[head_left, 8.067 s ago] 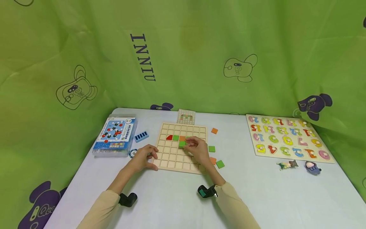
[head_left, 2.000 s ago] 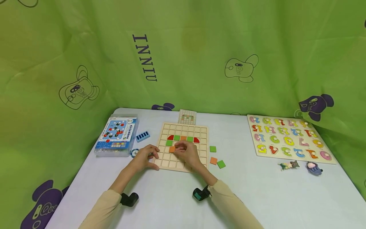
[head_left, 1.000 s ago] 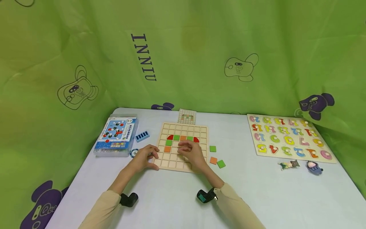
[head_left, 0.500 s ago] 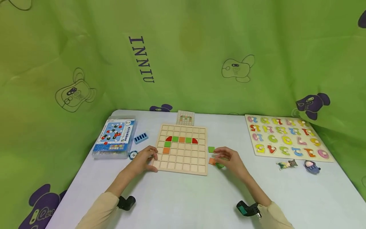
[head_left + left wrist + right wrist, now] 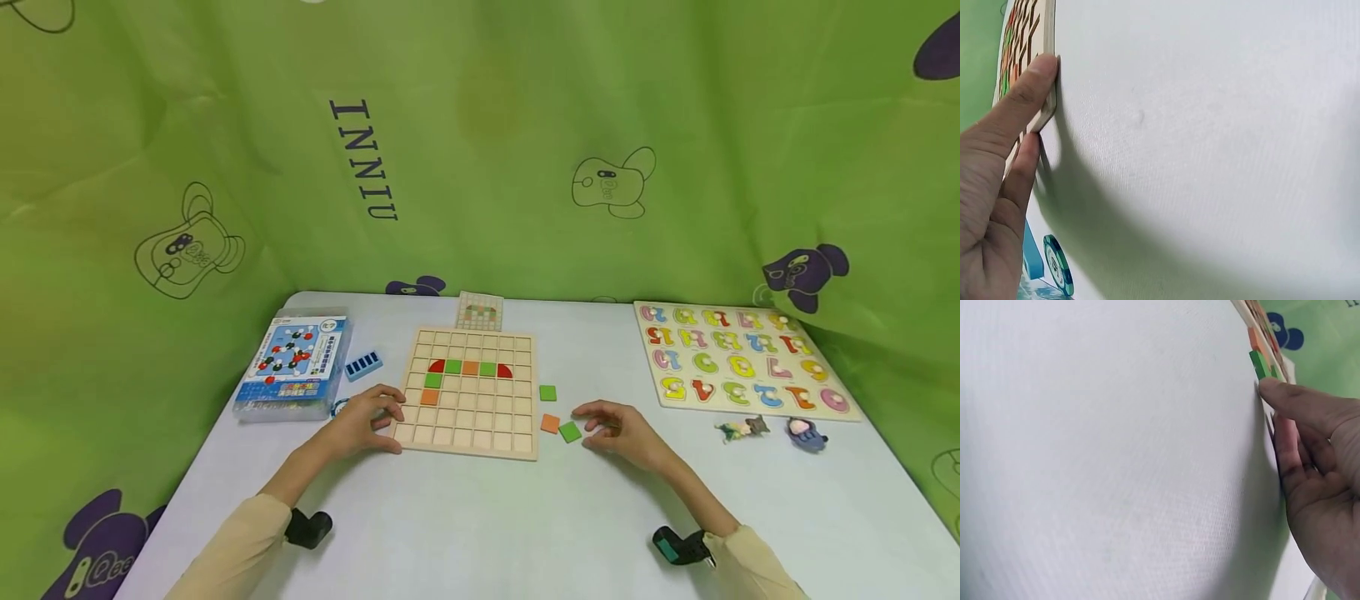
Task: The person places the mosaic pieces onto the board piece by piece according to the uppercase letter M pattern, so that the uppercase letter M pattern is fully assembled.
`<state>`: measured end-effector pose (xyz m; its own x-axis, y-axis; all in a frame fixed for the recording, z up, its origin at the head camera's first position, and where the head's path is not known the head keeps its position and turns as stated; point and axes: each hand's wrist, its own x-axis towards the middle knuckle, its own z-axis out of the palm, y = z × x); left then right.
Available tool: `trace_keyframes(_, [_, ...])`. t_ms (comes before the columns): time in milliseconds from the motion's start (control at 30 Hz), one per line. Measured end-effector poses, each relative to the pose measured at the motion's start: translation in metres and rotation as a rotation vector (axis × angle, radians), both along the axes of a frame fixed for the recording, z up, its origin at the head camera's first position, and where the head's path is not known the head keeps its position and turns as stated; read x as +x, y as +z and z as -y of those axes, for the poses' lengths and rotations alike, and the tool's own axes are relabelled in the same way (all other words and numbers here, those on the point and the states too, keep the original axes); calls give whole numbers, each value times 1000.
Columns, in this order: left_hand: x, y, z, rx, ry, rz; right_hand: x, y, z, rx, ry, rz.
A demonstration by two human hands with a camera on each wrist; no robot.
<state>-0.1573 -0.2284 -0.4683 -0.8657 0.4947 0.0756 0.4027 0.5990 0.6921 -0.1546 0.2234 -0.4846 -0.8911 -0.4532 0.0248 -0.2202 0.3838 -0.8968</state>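
A wooden grid board [image 5: 472,417] lies mid-table. One row bears a red quarter-circle tile [image 5: 438,366], a green tile [image 5: 453,367], an orange one, another green and a second red quarter circle; below its left end sit a green tile [image 5: 433,380] and an orange tile [image 5: 430,397]. My left hand [image 5: 363,422] rests at the board's near left corner, thumb and forefinger touching its edges in the left wrist view. My right hand [image 5: 621,433] holds nothing; its loosely spread fingers are just right of a loose green tile [image 5: 571,432]. An orange tile [image 5: 551,423] and another green tile [image 5: 548,392] lie nearby.
Behind the board is a small pattern card [image 5: 480,311]. At left are a plastic-cased kit [image 5: 292,364], a blue block [image 5: 363,365] and a round chip [image 5: 1058,265]. A number puzzle [image 5: 742,358] and two small figurines [image 5: 742,428] occupy the right side.
An orange tile was set in the board's left column, and my right hand left the board for the loose tiles, then drew slightly right. My left hand stays at the corner.
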Motion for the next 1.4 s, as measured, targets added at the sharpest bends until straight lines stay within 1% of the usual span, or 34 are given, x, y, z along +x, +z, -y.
trace_keyframes(133, [-2, -1, 3, 11, -4, 8, -3, -2, -2, 14, 56, 2])
trace_keyframes(367, [-3, -1, 3, 7, 18, 42, -13, -5, -4, 7, 134, -21])
trace_keyframes(467, [-3, -2, 3, -8, 24, 41, -17, -5, -4, 7, 150, -21])
trace_keyframes(633, [-4, -2, 3, 7, 30, 57, -20, -6, -5, 17, 148, -11])
trace_keyframes(733, [-3, 0, 1, 15, 27, 61, -18, -7, -6, 3, 119, -16])
trace_keyframes(1000, [-4, 3, -2, 22, 28, 64, -7, -9, -3, -172, -21, -27])
trace_keyframes(1200, [-4, 6, -4, 7, 41, 63, -3, -10, 5, -199, -167, -23])
trace_keyframes(1400, [-4, 8, -6, -14, 46, 59, -4, -8, 15, -236, -258, 23])
